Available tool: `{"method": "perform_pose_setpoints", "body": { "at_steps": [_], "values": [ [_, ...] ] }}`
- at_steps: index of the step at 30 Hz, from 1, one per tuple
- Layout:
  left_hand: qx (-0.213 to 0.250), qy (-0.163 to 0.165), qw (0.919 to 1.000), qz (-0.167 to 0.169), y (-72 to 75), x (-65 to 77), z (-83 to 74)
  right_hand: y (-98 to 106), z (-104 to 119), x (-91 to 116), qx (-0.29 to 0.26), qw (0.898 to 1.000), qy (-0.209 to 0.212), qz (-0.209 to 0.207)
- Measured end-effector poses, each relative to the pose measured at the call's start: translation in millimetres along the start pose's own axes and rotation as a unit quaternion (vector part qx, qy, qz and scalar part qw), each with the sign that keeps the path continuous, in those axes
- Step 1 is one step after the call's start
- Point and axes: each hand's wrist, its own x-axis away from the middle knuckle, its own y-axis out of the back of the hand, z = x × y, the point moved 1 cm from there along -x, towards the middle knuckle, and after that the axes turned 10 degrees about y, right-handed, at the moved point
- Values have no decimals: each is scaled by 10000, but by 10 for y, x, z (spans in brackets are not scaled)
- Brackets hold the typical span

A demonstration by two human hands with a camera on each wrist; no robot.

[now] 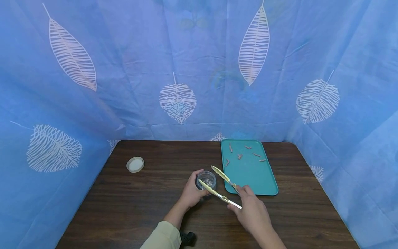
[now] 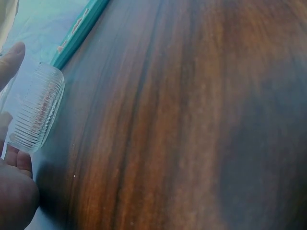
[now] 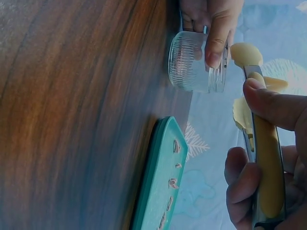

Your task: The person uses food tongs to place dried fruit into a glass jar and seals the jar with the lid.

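My left hand [image 1: 190, 193] grips a clear, ribbed glass jar [image 1: 207, 180] with its thumb on the near side near the rim. The jar's mouth is uncovered. Through its ribbed wall [image 3: 184, 62] a faint pinkish patch shows, but I cannot tell what it is. My right hand [image 1: 253, 211] holds metal tongs with pale yellow tips [image 1: 220, 173]. Their arms stand apart, with nothing seen between them. One tip lies over the jar's mouth in the head view; the other points toward the tray. Several small pinkish-brown curled pieces [image 1: 239, 157] lie scattered on the teal tray [image 1: 252, 178].
A round lid [image 1: 135, 165] with a white centre lies on the left of the dark wooden table [image 1: 149, 197]. The tray is at the back right of the jar. Blue leaf-printed cloth [image 1: 202, 103] hangs behind and on both sides.
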Motion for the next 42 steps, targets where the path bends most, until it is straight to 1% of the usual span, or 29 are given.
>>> {"method": "perform_pose_setpoints", "body": {
  "at_steps": [4,10,15,23,29,33,36,42],
  "values": [
    [-61,-5,10000,7,9,-8,13,1,-27,-22,-98,9999,-97,7],
    [-130,140,9998,22,20,10,31,23,-98,-52,-85,9998,-157,-64],
    [-243,193,9995,6,12,36,32,47,-188,-58,-117,9996,-202,-132],
    [-239,155,9996,-28,4,40,8,74,-445,-101,-67,9984,-78,-551],
    [-229,202,9995,-6,6,30,16,38,-649,-141,9,9981,-185,-589],
    [-213,191,9996,9,3,30,18,20,-745,-185,91,9977,-166,-656],
    [-169,159,9997,12,-1,31,19,11,-802,-225,184,9977,-187,-628],
    [-158,188,9997,8,-6,26,30,-2,-902,-302,292,9981,-388,-392]
  ]
}}
